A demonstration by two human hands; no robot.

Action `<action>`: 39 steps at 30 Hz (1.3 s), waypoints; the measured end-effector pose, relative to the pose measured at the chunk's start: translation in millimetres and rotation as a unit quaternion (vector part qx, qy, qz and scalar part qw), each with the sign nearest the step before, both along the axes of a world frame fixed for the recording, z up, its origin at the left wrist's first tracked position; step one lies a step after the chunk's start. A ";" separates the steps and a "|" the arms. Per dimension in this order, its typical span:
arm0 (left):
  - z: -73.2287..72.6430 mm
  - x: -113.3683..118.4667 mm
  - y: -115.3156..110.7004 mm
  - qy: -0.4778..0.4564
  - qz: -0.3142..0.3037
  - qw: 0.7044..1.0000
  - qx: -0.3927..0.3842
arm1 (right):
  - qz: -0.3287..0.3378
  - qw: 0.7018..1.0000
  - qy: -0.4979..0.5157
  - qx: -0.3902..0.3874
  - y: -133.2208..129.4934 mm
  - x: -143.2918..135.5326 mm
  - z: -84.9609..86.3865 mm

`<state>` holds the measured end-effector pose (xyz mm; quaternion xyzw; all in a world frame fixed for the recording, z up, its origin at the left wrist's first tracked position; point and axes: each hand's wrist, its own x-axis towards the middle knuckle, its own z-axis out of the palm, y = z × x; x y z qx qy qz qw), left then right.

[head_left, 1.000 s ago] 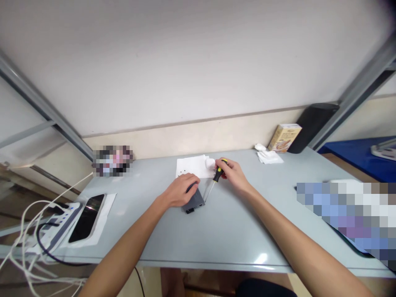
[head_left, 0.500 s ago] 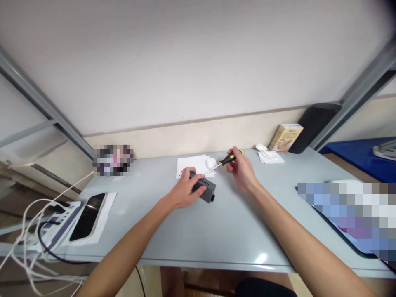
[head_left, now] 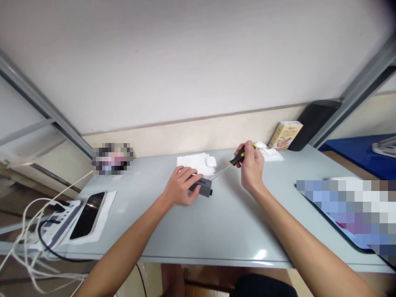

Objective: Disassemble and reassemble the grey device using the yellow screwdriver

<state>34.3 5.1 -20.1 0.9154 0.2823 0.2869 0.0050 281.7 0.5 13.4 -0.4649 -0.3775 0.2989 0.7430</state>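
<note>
L hand (head_left: 182, 186) has its grip round gray box (head_left: 205, 189) on desk (head_left: 216, 235), just front-L of white case (head_left: 210, 161). R hand (head_left: 252, 167) w/ grip closed on screwdriver (head_left: 237, 159), R of white case.

Noted from where I stand: the person's left hand (head_left: 184, 185) and right hand (head_left: 251, 165) are both bare, fingers slim, wrists narrow. Left forearm (head_left: 133, 235) and right forearm (head_left: 297, 231) likewise bare, smooth in outline, widening evenly toward the elbow. Lower down I see part of a leg (head_left: 172, 281), apparently bare, its detail soft. To one side, a dark patch (head_left: 266, 285), near black, upper edge rounded; looks like cloth, though whether worn I cannot tell. Nail detail too small to read.
</note>
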 end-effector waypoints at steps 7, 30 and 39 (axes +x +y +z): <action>-2.6 14.8 -6.7 -0.018 -0.048 0.993 0.110 | -0.041 0.993 -0.096 0.057 -7.1 -2.7 -4.7; -8.2 15.5 -0.6 -0.052 -0.058 0.989 0.127 | -0.058 0.988 -0.128 0.062 -6.6 -5.6 -8.3; -7.2 16.4 -0.7 -0.064 -0.062 0.989 0.121 | -0.042 0.994 -0.089 0.039 -4.0 -5.7 -7.8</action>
